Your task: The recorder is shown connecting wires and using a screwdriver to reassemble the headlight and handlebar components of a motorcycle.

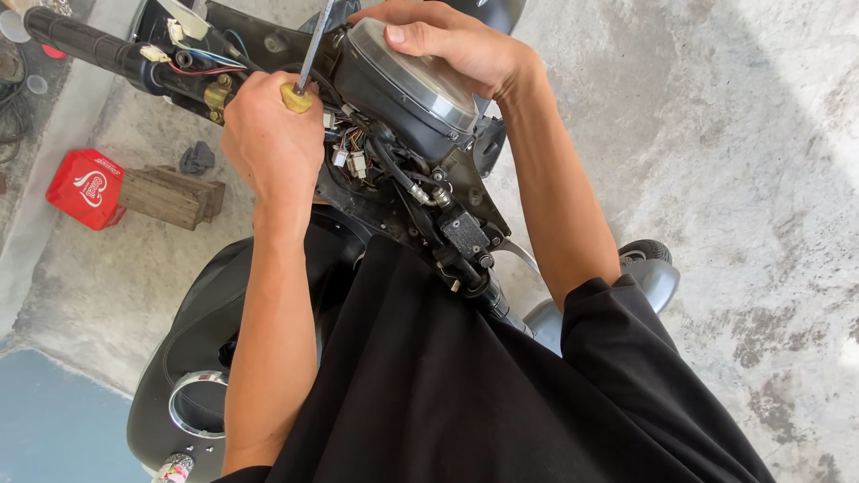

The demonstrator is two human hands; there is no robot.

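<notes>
My left hand [268,143] is shut on a yellow-handled screwdriver [309,67] whose metal shaft points up toward the top of a scooter's handlebar assembly. My right hand [452,45] grips the round speedometer housing [407,98] with its clear lens, thumb laid across the top. Below the housing, loose wires and white connectors [353,156] hang exposed among black plastic parts. The left handlebar grip [76,40] sticks out toward the upper left.
A red plastic crate [85,188] and a wooden block [170,197] lie on the concrete floor [716,179] at left. The scooter's black body with a chrome ring [192,402] sits at lower left. A small wheel [646,252] shows at right. My black shirt fills the bottom.
</notes>
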